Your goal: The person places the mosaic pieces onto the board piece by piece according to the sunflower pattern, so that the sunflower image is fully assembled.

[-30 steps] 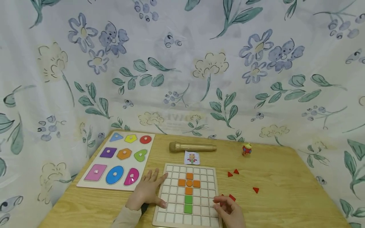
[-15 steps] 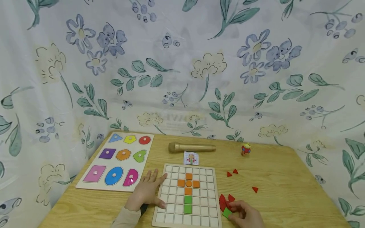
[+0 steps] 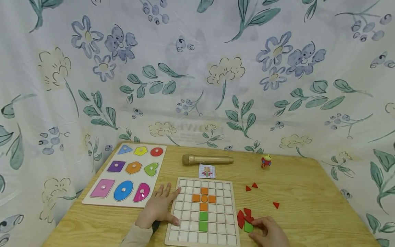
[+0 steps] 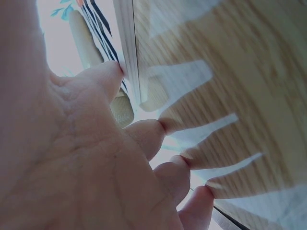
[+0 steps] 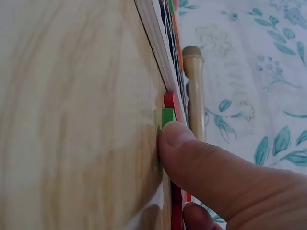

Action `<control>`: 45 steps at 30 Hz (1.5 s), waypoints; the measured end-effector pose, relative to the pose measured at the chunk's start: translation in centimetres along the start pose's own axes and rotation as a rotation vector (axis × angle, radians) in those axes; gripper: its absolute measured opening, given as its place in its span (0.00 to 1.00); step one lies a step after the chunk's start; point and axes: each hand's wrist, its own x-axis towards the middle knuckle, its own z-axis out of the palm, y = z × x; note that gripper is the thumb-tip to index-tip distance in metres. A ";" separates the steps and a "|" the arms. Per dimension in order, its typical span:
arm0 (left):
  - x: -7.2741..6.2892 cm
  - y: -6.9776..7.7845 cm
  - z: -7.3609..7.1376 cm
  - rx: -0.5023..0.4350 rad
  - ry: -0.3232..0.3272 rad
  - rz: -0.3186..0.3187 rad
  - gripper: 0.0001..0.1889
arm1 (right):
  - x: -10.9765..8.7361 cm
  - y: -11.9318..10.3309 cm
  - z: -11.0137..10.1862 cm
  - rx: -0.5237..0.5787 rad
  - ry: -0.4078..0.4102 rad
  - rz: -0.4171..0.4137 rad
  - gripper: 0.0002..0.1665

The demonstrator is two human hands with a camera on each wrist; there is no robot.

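A square wooden grid board [image 3: 185, 236] lies on the table with orange tiles [image 3: 204, 191] and green tiles [image 3: 203, 216] set in a cross-like column. Spread flat, my left hand [image 3: 158, 207] rests along the board's left edge, thumb over its lower left cells. At the board's right side, my right hand [image 3: 268, 232] pinches a green square tile [image 3: 248, 227] by its edge, with curled thumb and index finger. In the right wrist view the thumb touches the green tile [image 5: 168, 115]. Several red pieces [image 3: 241, 219] lie against that tile, partly hidden by the fingers.
Red triangles [image 3: 276, 205] lie scattered on the right. A small pattern card [image 3: 207, 171] and a gold microphone [image 3: 208, 160] stand behind the board. Left is a knobbed shape puzzle [image 3: 129, 178]; a toy figure [image 3: 266, 161] stands back right. A floral curtain [image 3: 197, 85] hangs behind.
My right hand has moved right from the board's edge to the loose pieces, then shifted the green tile slightly and turned it. My left hand stays in place.
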 end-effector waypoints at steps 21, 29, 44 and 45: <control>0.0 -0.5 0.3 0.008 -0.003 -0.005 0.60 | 0.2 -0.3 1.1 0.160 0.056 0.071 0.14; 0.2 -0.6 0.4 0.005 0.003 -0.003 0.59 | 0.0 -1.7 1.9 0.414 0.132 0.152 0.13; 0.3 -0.3 0.3 0.013 -0.007 0.003 0.59 | -0.2 -6.7 6.5 0.523 -0.170 -0.031 0.13; 0.3 -0.3 0.3 0.012 -0.005 0.002 0.60 | -0.3 -6.9 6.7 0.523 -0.183 -0.043 0.13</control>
